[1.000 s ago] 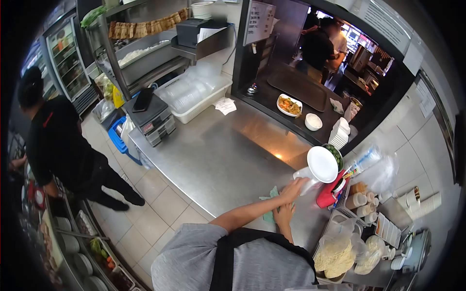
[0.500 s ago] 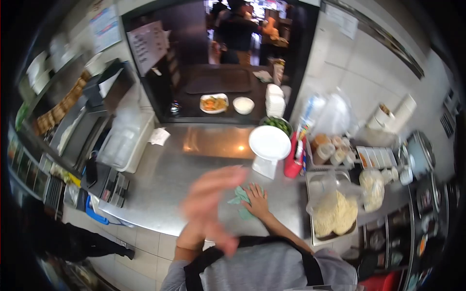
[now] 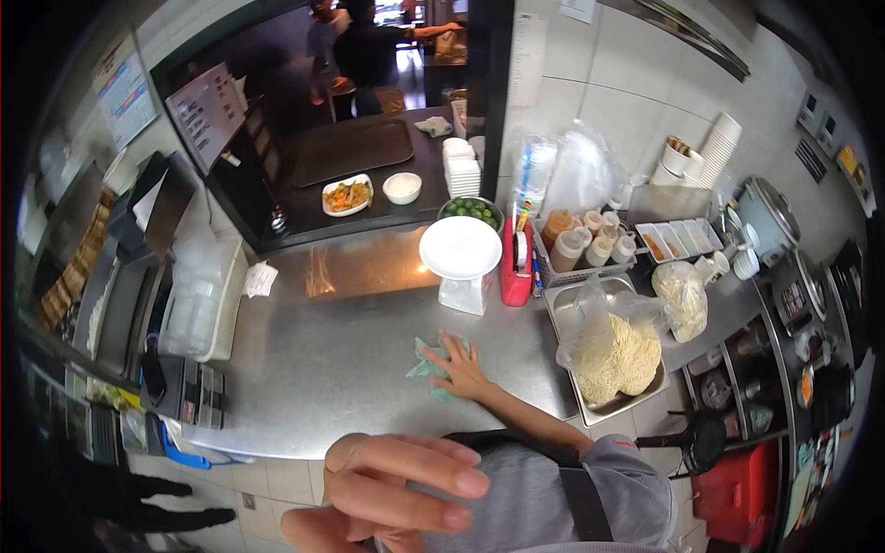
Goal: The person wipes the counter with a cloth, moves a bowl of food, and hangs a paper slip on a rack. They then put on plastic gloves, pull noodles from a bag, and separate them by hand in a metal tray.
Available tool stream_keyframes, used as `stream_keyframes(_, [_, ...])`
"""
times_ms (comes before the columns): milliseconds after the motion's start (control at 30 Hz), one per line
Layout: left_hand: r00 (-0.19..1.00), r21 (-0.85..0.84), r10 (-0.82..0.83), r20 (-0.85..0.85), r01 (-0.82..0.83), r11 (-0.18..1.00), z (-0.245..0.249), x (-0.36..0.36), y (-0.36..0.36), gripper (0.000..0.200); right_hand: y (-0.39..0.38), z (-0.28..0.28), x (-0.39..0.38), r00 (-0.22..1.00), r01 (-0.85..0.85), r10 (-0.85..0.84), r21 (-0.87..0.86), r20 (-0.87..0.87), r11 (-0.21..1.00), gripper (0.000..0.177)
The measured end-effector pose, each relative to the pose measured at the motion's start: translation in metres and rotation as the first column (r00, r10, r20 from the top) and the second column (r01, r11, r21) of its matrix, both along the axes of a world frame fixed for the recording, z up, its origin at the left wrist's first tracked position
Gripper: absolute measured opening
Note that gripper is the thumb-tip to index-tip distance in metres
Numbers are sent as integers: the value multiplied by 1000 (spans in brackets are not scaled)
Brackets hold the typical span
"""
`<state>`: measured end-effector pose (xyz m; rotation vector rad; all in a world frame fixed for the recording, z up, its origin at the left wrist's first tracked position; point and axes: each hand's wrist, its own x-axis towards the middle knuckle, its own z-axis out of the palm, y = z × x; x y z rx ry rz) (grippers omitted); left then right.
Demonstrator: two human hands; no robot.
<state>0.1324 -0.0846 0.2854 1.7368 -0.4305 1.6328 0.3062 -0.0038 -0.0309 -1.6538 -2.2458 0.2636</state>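
Observation:
My right hand (image 3: pixel 459 367) lies flat on a thin pale green cloth (image 3: pixel 426 362), pressing it against the steel counter (image 3: pixel 323 369). Its fingers are spread, and part of the cloth is hidden under the palm. Close to the camera, my left hand (image 3: pixel 392 484) is raised in front of my chest with loosely bent, separated fingers and nothing visible in it. Beyond the right hand stands a white scale with a round plate (image 3: pixel 460 247). A red tape dispenser (image 3: pixel 516 267) is beside the scale.
A steel tray (image 3: pixel 630 398) of noodles lies at the right, near sauce bottles (image 3: pixel 590 238). Limes fill a bowl (image 3: pixel 472 210) behind the scale. A plate of food (image 3: pixel 348 195) and a white bowl (image 3: pixel 402 188) sit on the pass. People stand beyond it. A white bin (image 3: pixel 226 304) is left.
My left hand has come nearer to the camera and lower. The right hand stays on the cloth, its fingers still spread. The camera view has turned to the right.

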Motion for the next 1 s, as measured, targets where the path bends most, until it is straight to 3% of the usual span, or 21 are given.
stream_keyframes(100, [997,83,-19,69,13,996,2,12,4,98,-24,-21,2,976,-195,184,96,119,976,58])
stream_keyframes(167, [989,133,68,-135,-50,990,9,0,2,89,-19,-40,4,979,-194,183,148,85,970,56])
stream_keyframes(233, [964,41,132,232,-145,989,-7,12,9,105,-6,-39,4,987,-160,159,118,21,980,53])
stream_keyframes(300, [949,113,307,70,-313,943,-28,-9,36,108,14,-34,-3,997,-54,58,74,-53,996,50])
stream_keyframes(333, [913,109,403,-63,-395,912,-43,-14,52,98,24,-35,-9,997,25,-19,87,-75,996,49])
stream_keyframes(400, [733,-52,546,-407,-615,787,-84,2,69,67,35,-40,-29,986,157,-153,66,-61,985,49])
stream_keyframes(433, [609,21,543,-579,-654,756,-110,7,82,54,35,-43,-30,976,216,-214,56,-48,975,49])
stream_keyframes(467, [451,108,527,-721,-677,728,-140,11,99,42,30,-26,-29,983,169,-177,-139,-46,976,50])
stream_keyframes(533, [232,314,605,-761,-685,657,-234,11,123,35,0,9,-15,986,102,-132,-246,-105,964,44])
stream_keyframes(567, [194,361,623,-758,-671,647,-277,12,128,36,-16,19,-2,985,59,-103,-294,-138,954,42])
stream_keyframes(633, [110,386,598,-794,-669,635,-331,18,127,36,-49,27,37,763,-143,-166,-414,-625,899,37])
stream_keyframes(700, [15,351,500,-866,-695,628,-357,23,118,34,-93,56,73,722,-24,-179,-283,-668,959,37])
stream_keyframes(800, [19,228,352,-936,-730,645,-355,28,135,28,-147,117,128,617,312,-368,-213,-696,926,27])
stream_keyframes(833, [29,257,430,-902,-764,592,-345,34,130,24,-157,131,145,552,435,-425,-187,-718,881,24])
stream_keyframes(900, [38,303,586,-809,-827,473,-308,52,115,15,-168,157,183,546,708,-530,19,-649,706,18])
stream_keyframes(967, [169,79,455,-874,-875,478,-270,75,92,10,-170,173,228,637,765,-582,327,-506,554,15])
stream_keyframes(1000, [238,-32,391,-889,-884,466,-260,88,80,8,-166,174,252,645,760,-584,329,-493,561,13])
